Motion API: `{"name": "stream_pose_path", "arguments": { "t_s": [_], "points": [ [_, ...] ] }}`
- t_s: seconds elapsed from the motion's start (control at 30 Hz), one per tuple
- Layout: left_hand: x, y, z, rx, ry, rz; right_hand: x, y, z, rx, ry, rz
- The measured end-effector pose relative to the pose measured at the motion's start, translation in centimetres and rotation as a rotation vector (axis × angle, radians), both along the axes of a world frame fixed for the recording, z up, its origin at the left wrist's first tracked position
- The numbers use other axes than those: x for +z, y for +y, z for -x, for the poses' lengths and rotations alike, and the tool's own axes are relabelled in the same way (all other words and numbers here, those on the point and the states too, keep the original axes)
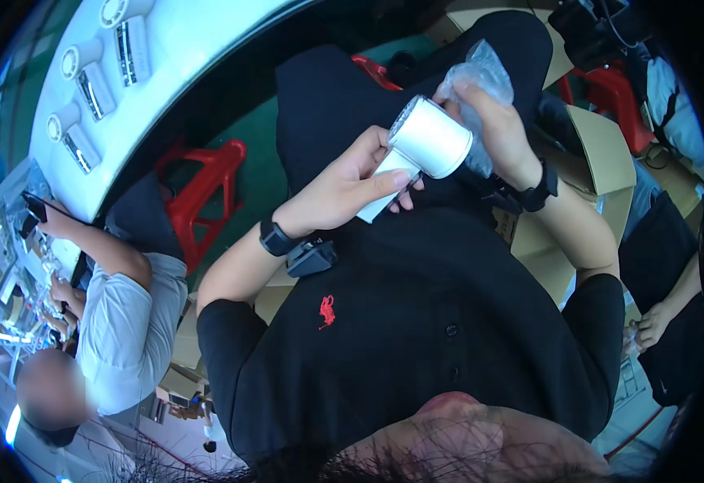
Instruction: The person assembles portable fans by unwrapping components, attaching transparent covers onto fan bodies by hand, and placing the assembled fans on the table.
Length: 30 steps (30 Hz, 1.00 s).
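Within left hand [354, 182], beside right hand [497, 121], sits a white device [432, 141].

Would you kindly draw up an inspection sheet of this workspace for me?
Surface: white table at upper left, bearing three similar devices in a row.
Job's things: white device, cylindrical at one end; clear plastic bag.
Clutter: open cardboard box at right; red stool at left.
Hands: left hand grips the white device; right hand holds the clear plastic bag close beside it.
Cables: thin red line at lower right, possibly a cable.
Surroundings: seated co-worker at left; another person's hand at right.
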State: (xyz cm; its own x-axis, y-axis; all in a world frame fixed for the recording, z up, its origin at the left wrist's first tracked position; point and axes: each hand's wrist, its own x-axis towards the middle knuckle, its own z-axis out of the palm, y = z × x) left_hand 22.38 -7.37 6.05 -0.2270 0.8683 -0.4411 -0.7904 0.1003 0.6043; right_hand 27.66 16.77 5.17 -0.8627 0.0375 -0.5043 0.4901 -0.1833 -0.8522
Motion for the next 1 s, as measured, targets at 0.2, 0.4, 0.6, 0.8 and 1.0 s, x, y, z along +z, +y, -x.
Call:
{"name": "stream_pose_path", "arguments": {
  "t_s": [0.2,0.4,0.6,0.8,1.0],
  "points": [
    [-0.6,-2.9,1.6,0.403,0.129,0.156,-2.2,-1.7,-0.5,-0.008,-0.065,0.163],
    [0.4,-8.1,7.8,1.129,0.467,0.266,-2.5,-2.0,-0.3,-0.066,-0.165,0.189],
    [1.9,-19.8,17.5,1.434,0.635,0.279,-2.5,-1.9,-0.4,-0.104,-0.207,0.214],
    [1.7,-20.2,23.2,1.568,1.238,0.649,-2.4,-2.0,-0.2,-0.124,-0.227,0.223],
    [-4.4,-20.2,22.7,1.513,1.335,0.849,-2.7,-2.1,-0.8,-0.101,-0.212,0.189]
  ]
}}
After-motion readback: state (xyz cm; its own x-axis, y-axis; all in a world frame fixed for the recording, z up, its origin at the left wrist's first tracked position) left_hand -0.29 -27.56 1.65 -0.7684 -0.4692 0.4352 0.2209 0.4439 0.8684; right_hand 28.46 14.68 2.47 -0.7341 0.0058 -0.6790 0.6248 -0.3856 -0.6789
